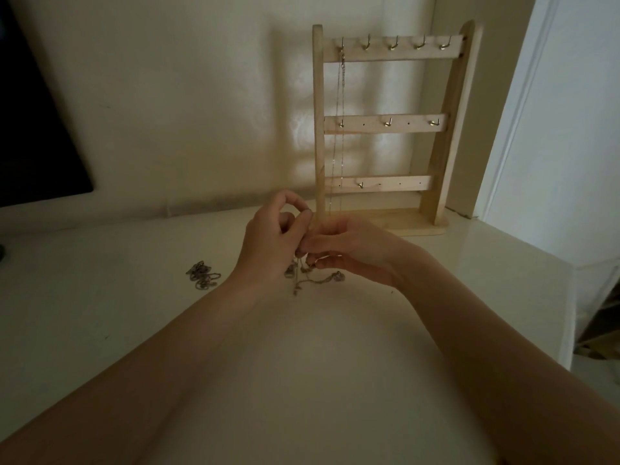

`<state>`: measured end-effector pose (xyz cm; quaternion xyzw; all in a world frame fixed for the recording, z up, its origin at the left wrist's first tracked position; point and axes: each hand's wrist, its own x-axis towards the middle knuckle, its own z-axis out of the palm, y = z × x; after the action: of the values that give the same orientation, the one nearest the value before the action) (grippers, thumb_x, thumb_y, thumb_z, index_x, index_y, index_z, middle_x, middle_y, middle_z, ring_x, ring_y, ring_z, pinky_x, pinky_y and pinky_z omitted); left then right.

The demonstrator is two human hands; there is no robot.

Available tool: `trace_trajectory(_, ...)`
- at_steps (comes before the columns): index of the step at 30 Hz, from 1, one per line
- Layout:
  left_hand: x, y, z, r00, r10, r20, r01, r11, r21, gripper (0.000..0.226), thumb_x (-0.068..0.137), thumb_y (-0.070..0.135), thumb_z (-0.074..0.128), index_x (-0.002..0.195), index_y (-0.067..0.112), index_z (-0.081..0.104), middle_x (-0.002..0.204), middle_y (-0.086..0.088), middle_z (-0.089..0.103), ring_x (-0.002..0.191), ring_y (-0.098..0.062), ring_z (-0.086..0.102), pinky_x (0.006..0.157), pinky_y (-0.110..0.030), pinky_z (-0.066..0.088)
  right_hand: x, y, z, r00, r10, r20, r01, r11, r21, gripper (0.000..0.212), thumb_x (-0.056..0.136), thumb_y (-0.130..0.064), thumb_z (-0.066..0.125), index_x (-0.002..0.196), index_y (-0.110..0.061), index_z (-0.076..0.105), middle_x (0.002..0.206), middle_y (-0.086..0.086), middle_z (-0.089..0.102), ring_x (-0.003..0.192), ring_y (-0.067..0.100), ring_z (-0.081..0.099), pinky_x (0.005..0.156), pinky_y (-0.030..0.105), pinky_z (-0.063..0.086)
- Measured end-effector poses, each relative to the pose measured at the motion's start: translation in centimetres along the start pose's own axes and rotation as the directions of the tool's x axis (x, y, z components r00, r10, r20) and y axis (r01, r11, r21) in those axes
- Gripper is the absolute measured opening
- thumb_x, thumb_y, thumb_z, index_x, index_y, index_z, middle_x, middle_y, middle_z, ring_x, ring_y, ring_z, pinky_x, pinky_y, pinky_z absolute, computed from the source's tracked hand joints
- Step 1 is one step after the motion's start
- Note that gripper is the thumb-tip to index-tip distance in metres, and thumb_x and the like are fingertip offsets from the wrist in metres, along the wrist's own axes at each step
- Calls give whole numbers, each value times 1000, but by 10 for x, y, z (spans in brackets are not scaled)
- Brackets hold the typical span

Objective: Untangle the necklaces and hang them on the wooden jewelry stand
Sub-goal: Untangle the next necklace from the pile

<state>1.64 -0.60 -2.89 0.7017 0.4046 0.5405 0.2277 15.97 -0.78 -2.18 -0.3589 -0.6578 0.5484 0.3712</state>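
My two forearms reach out over the pale table (100, 297). Taking the wooden jewelry stand (385, 129) as my landmark, both my hands meet just in front of its left post, close above the table. My left hand (268, 243) has its fingers curled, and the thumb and first finger pinch a thin chain at the top. My right hand (355, 253) comes from the right side, and its fingertips also pinch the tangled necklace (312, 280), touching the fingers of my left hand. The knot of this necklace hangs under my fingers and its loose part lies on the table. A second heap of chain (203, 276) lies on the table, well to the left of the stand and to the left of my left wrist. On the stand, one thin necklace (341, 129) hangs from the leftmost hook of the top bar, beside the left post. The stand is upright against the wall (184, 112). A dark screen (33, 129) is far to the left of the stand.
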Motion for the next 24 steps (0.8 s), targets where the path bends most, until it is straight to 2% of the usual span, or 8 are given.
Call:
trace_trajectory(4,0,3,1,999,-21,26,22,999,-35,17,91,14,54,79,25,51,48,3,54,40,-4,47,45,-14,36,1,-1,1,1000,6,4,-7,999,50,8,87,-3,56,84,-6,63,75,3,63,69,11,58,73,26,46)
trace_trajectory(7,1,4,1,990,-133,49,138,983,-122,14,91,14,54,79,23,54,57,-4,59,48,-9,51,52,-20,42,1,-3,-1,1000,18,19,-20,992,122,9,88,-2,53,84,-6,60,74,1,64,71,12,57,74,28,45)
trace_trajectory(10,2,5,0,974,-210,80,222,958,-183,12,91,15,56,81,21,55,54,1,60,52,-13,52,60,-27,45,0,-4,-3,999,24,45,-29,991,129,8,88,-2,52,92,-6,57,76,3,65,72,13,57,73,26,45)
trace_trajectory(13,2,4,-2,968,-234,93,247,952,-178,10,91,16,55,81,20,56,56,-2,58,56,-15,49,62,-27,45,-1,-5,-6,999,28,41,-34,987,154,11,86,-3,52,77,-9,53,75,5,62,73,15,57,72,26,45)
trace_trajectory(15,2,5,-1,963,-245,115,262,951,-163,8,91,18,55,83,20,56,58,-2,56,53,-12,47,58,-22,45,-1,-4,-7,999,37,16,-39,985,166,11,84,-2,52,75,-10,52,75,5,60,71,15,56,71,25,45)
trace_trajectory(17,2,6,0,963,-229,139,249,957,-148,9,92,18,53,84,21,55,51,3,53,46,-6,43,53,-19,42,0,-3,-6,999,39,-8,-37,984,173,7,81,-3,50,77,-8,54,74,7,59,70,16,55,68,25,45)
trace_trajectory(20,-1,4,2,976,-132,171,142,989,-48,13,93,15,51,81,22,51,38,9,47,38,-4,35,42,-16,30,0,-3,-4,989,81,-122,-53,975,217,15,79,-1,44,69,-8,52,63,3,53,62,14,47,63,24,41)
trace_trajectory(24,-3,1,5,987,-60,151,52,997,59,14,92,16,52,81,23,49,35,10,43,33,-3,36,38,-13,27,1,-1,-1,955,145,-259,-79,965,249,15,78,-4,42,68,-9,51,56,1,47,52,13,40,55,24,37)
